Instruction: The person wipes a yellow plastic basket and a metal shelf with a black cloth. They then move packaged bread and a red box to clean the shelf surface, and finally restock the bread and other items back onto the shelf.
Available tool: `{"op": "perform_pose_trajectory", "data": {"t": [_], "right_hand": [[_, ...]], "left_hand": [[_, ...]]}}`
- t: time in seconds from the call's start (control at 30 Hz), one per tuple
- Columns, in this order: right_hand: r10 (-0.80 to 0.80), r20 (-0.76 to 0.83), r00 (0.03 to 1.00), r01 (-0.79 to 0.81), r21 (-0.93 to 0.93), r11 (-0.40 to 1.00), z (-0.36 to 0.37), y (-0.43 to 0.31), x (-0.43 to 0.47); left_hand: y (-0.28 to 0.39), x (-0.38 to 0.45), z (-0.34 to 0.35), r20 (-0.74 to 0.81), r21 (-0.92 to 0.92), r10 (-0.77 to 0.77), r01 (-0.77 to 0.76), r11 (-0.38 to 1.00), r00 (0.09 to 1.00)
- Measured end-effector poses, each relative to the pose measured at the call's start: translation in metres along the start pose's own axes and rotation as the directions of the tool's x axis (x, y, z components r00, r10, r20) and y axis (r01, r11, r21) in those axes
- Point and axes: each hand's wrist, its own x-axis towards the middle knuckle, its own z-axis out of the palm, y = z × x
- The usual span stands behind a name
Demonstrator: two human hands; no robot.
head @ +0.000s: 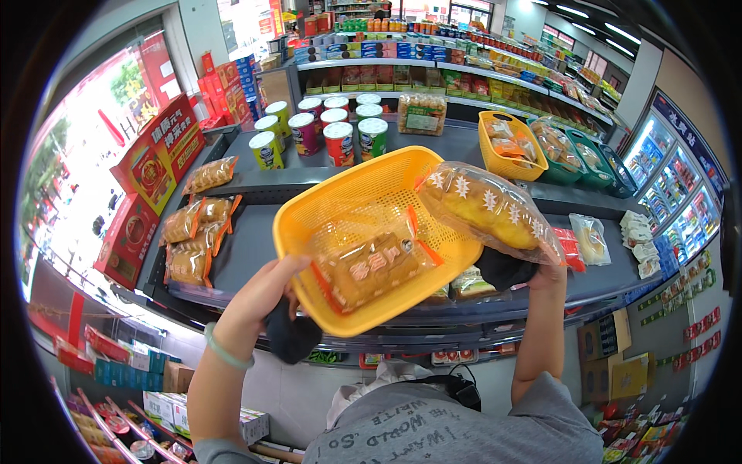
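My left hand [271,285] grips the near left rim of a yellow perforated plastic basket [371,174], which is tilted above the display shelf. One clear-wrapped loaf of bread [377,264] with orange seals lies inside it. My right hand [545,275] holds a long bread roll in a clear printed bag [487,209] by its lower end. That roll overlaps the basket's right side. A black item [293,333] is at my left hand and another black item [504,269] at my right; what they are is unclear. Most of my right fingers are hidden behind the bag.
Several wrapped breads [197,238] lie on the shelf's left end. Snack cups [339,142] and a bagged snack block [422,115] stand on the upper tier. Further right are a smaller yellow basket [513,168] and green baskets [556,162], then a flat wrapped item [590,239].
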Motion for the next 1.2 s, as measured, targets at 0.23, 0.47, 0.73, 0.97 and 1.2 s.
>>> {"op": "perform_pose_trajectory", "data": {"t": [0.23, 0.47, 0.73, 0.97, 1.2], "right_hand": [[0.068, -0.082, 0.994, -0.068, 0.003, 0.998, -0.011, -0.004, -0.014], [0.198, -0.339, 0.92, -0.204, 0.018, 0.979, -0.01, 0.001, -0.032], [0.584, -0.127, 0.801, -0.582, 0.063, 0.811, 0.073, 0.066, -0.038], [0.724, 0.076, 0.685, -0.644, 0.527, 0.554, 0.068, 0.117, -0.037], [0.71, -0.147, 0.688, -0.669, 0.251, 0.7, 0.109, 0.126, -0.038]], "left_hand": [[0.005, 0.056, 0.03, -0.127, 0.037, -0.039, 0.044, 0.998, 0.991], [0.015, -0.017, 0.057, -0.311, 0.493, 0.548, -0.361, 0.791, 0.777], [-0.045, -0.049, 0.071, -0.274, 0.468, 0.873, -0.737, 0.488, 0.404], [-0.071, -0.061, 0.067, -0.315, 0.409, 0.931, -0.858, 0.31, 0.186], [-0.081, -0.074, 0.064, -0.435, 0.536, 0.864, -0.699, 0.474, 0.252]]}}
